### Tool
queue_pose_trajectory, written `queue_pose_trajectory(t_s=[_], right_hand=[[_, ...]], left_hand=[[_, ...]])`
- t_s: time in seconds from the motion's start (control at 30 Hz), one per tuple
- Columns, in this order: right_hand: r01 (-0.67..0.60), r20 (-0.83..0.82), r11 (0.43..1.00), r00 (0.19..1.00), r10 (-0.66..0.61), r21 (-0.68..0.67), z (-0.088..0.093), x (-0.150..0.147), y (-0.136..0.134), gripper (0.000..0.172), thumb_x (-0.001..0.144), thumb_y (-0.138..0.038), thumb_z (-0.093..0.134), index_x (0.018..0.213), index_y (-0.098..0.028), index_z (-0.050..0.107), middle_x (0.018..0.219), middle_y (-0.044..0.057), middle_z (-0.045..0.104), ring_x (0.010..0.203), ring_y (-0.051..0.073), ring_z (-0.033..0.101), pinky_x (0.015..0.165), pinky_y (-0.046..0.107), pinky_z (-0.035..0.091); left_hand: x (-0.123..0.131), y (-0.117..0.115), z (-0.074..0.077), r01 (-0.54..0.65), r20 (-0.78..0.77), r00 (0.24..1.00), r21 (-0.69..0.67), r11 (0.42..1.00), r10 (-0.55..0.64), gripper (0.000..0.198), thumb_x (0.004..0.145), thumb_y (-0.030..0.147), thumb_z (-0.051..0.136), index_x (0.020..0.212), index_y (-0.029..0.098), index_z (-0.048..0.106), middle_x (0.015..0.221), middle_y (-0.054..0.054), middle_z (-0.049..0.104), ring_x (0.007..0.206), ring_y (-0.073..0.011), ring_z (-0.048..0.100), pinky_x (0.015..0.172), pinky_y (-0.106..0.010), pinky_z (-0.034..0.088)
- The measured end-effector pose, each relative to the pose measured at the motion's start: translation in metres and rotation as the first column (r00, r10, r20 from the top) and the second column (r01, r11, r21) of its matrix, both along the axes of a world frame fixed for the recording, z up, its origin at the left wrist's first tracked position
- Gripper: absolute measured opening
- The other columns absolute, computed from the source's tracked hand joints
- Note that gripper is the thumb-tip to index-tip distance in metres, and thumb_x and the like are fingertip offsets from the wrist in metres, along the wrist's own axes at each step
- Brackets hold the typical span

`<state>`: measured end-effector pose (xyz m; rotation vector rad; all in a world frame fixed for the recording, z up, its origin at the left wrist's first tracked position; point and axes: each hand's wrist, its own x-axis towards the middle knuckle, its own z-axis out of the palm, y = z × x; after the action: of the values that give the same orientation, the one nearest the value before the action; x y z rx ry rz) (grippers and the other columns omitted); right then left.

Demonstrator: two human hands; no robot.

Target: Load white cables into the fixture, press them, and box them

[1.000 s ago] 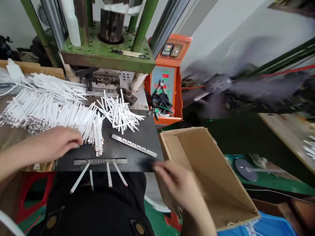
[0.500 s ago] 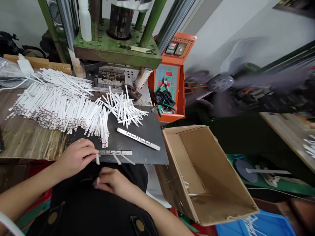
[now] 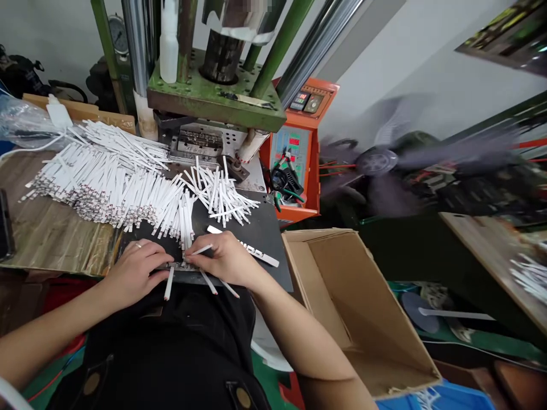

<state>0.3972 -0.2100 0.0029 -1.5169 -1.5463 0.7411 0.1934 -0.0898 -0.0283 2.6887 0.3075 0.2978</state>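
At the front edge of the dark work plate (image 3: pixel 273 273), a slotted metal bar (image 3: pixel 182 266) lies partly hidden by my fingers. My left hand (image 3: pixel 139 270) has its thumb and fingertips closed at the bar's left end, beside a white strip (image 3: pixel 169 283) that sticks out toward me. My right hand (image 3: pixel 226 259) pinches another thin white strip (image 3: pixel 203 249), with its fingertips down at the middle of the bar. Two more strips protrude from the bar below my right hand. A second slotted metal bar (image 3: pixel 267 259) lies behind that hand, partly covered.
A large pile of white strips (image 3: pixel 102 188) covers the left, with a smaller heap (image 3: pixel 226 196) nearby. Behind stands a green press (image 3: pixel 213 108) beside an orange control box (image 3: pixel 314 171). An open cardboard box (image 3: pixel 363 313) is at right, near a blurred fan (image 3: pixel 376 162).
My right hand has moved up from near my lap to the metal bar, bringing a white strip. My left hand stays at the bar's left end. The camera view has shifted slightly.
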Motion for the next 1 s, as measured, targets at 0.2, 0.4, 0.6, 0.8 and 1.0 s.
queue_pose_trajectory(t_s=[0.2, 0.4, 0.6, 0.8, 1.0], right_hand=[[-0.106, 0.278, 0.986, 0.958, 0.067, 0.127, 0.0, -0.005, -0.009, 0.011, 0.089, -0.013, 0.06, 0.083, -0.018, 0.068, 0.079, 0.005, 0.071, 0.075, 0.018, 0.066, 0.07, 0.028, 0.049], [-0.221, 0.492, 0.975, 0.851, 0.183, 0.02, 0.007, -0.019, -0.01, 0.015, 0.094, -0.015, 0.053, 0.087, -0.017, 0.065, 0.074, 0.006, 0.067, 0.071, 0.019, 0.062, 0.073, 0.031, 0.046], [-0.21, 0.401, 0.972, 0.886, 0.234, -0.103, 0.011, 0.018, -0.027, 0.021, 0.092, -0.007, 0.053, 0.104, -0.018, 0.065, 0.094, 0.007, 0.068, 0.092, 0.02, 0.061, 0.084, 0.032, 0.048], [0.01, 0.609, 1.0, 0.793, 0.004, -0.02, -0.018, 0.028, -0.069, 0.016, 0.089, -0.013, 0.059, 0.104, -0.015, 0.064, 0.098, 0.013, 0.063, 0.089, 0.026, 0.058, 0.077, 0.042, 0.052], [0.033, 0.608, 0.992, 0.788, -0.099, 0.119, -0.015, 0.082, -0.027, 0.026, 0.098, -0.02, 0.046, 0.12, -0.019, 0.059, 0.106, 0.013, 0.067, 0.091, 0.023, 0.065, 0.08, 0.036, 0.055]], left_hand=[[0.001, 0.002, 0.001, 0.006, -0.02, 1.0, -0.015, 1.0, -0.007, 0.018, 0.091, 0.025, 0.054, 0.102, 0.021, 0.068, 0.096, -0.006, 0.065, 0.094, -0.0221, 0.055, 0.081, -0.036, 0.039], [0.005, 0.003, 0.003, 0.014, -0.027, 1.0, -0.014, 1.0, -0.014, 0.017, 0.089, 0.024, 0.055, 0.099, 0.021, 0.068, 0.094, -0.005, 0.066, 0.095, -0.0216, 0.056, 0.081, -0.036, 0.039], [0.0, 0.009, 0.01, 0.039, -0.063, 0.997, 0.057, 0.998, -0.036, 0.018, 0.09, 0.027, 0.058, 0.105, 0.021, 0.067, 0.098, -0.005, 0.065, 0.095, -0.0229, 0.055, 0.085, -0.038, 0.037], [-0.005, 0.021, 0.023, 0.151, -0.057, 0.988, 0.162, 0.975, -0.144, 0.015, 0.092, 0.027, 0.055, 0.094, 0.022, 0.069, 0.09, -0.004, 0.065, 0.086, -0.0199, 0.058, 0.079, -0.035, 0.039], [0.049, 0.073, 0.049, 0.152, -0.14, 0.982, 0.197, 0.969, -0.125, 0.03, 0.098, 0.037, 0.04, 0.105, 0.024, 0.066, 0.089, -0.004, 0.07, 0.069, -0.0179, 0.062, 0.065, -0.031, 0.046]])
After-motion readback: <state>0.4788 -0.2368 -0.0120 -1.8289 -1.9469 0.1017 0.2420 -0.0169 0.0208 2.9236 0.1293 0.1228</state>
